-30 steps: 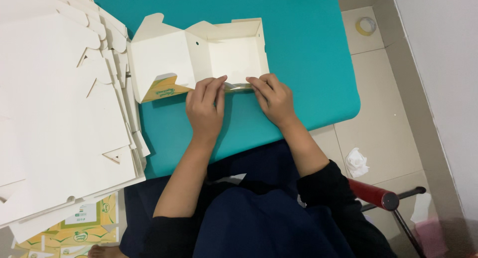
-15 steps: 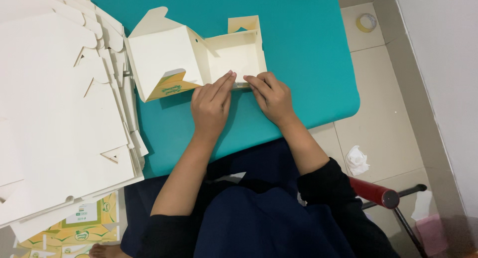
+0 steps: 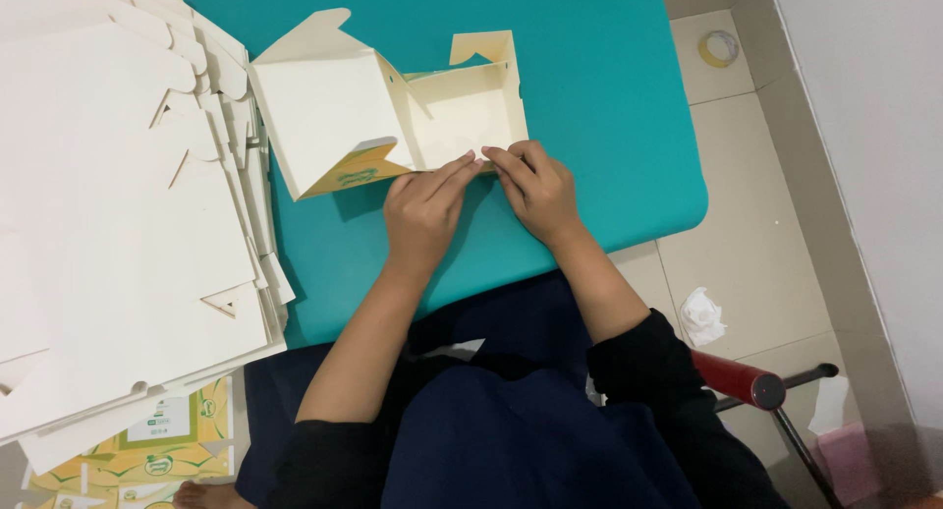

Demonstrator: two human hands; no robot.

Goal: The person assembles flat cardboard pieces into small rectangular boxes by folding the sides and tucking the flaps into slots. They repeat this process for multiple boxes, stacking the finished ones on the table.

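Your left hand [image 3: 424, 209] and right hand [image 3: 535, 190] are meeting at the near wall of the half-folded cream carton [image 3: 393, 106], fingertips nearly touching, both pinching down on that front edge. The carton is sitting on the teal table [image 3: 609, 126], its lid flap lying open toward the tall stack of flat carton blanks [image 3: 108, 204] just beside it. Off the table's far corner, a roll of tape [image 3: 720, 48] is lying on the floor tiles, and a crumpled tissue [image 3: 701, 315] is resting near your right elbow
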